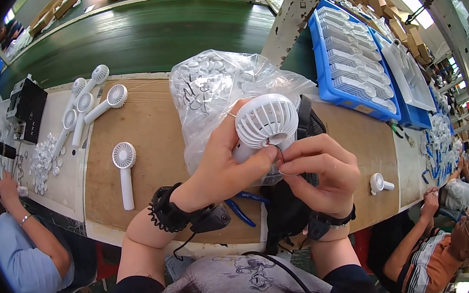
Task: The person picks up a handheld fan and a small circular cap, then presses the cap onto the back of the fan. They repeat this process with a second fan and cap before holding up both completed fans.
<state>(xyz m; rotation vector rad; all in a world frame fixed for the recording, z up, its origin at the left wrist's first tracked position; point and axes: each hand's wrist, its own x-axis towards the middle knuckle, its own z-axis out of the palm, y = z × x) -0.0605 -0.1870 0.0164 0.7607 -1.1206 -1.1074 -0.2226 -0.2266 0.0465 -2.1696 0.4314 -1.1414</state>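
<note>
Item: white fan head [266, 121], round, with a slatted grille, raised above the cardboard-covered worktop [148, 150] at chest height, in front of a clear plastic bag of small white parts [210, 85].

Left hand [222, 162]: clasped round the fan head from the side and below, thumb up along its edge. A coiled black wrist strap [163, 209] sits on that forearm.

Right hand [321, 168]: fingertips pinched on thin wires [277, 152], one reddish, at the lower rim of the fan head. The pinch is closed; what the wires join to is hidden behind the fingers.

Handling note, as a judgement: the wires look fine and easily kinked, so the left hand should keep the head steady and tilted toward the eye while the right works close to the rim with short, gentle pulls rather than a long tug. Gripping the casing edge rather than the slats seems the safer hold.

Nearby on the worktop: blue-handled cutters [240, 210] just below the hands; one finished white handheld fan [125, 173] lying flat to the left; several more fans [90, 102] grouped further left; a small fan piece [379, 183] to the right; blue trays of white parts [351, 58] at the far right.

Other people: a seated worker's arm [15, 200] at the left edge, another person at lower right.
</note>
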